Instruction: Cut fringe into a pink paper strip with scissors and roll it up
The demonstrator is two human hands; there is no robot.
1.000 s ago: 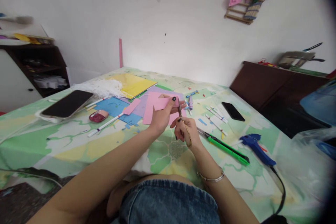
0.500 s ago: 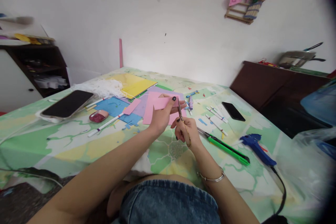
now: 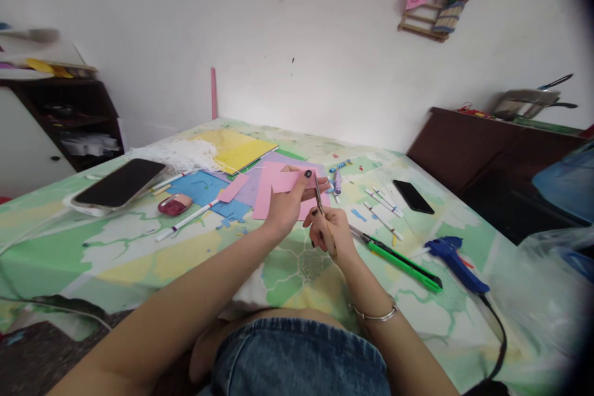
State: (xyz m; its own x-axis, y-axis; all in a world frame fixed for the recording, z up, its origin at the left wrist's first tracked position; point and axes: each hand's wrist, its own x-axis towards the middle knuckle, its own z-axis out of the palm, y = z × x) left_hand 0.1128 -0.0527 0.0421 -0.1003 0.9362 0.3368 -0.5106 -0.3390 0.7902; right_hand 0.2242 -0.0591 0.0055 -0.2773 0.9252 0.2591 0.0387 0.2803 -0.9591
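My left hand (image 3: 286, 207) pinches a small strip of pink paper (image 3: 284, 181) between thumb and fingers, held above the table. My right hand (image 3: 333, 232) is closed round the handles of a pair of scissors (image 3: 319, 197), whose blades point up and away at the right end of the strip. Whether the blades meet on the paper I cannot tell. Beneath both hands lies a larger pink sheet (image 3: 261, 198), partly hidden by the left hand. A green box cutter (image 3: 403, 265) lies just right of my right hand.
On the patterned tablecloth lie a blue glue gun (image 3: 457, 265), a black phone (image 3: 413, 197), several white markers (image 3: 383, 219), blue paper (image 3: 199, 189), a yellow pad (image 3: 241, 150) and white string (image 3: 179, 154). Another phone (image 3: 120, 182) and a dark red object (image 3: 175, 203) are at left.
Almost nothing differs. Both hands, the pink strip and the scissors keep their places; the view has shifted very slightly.
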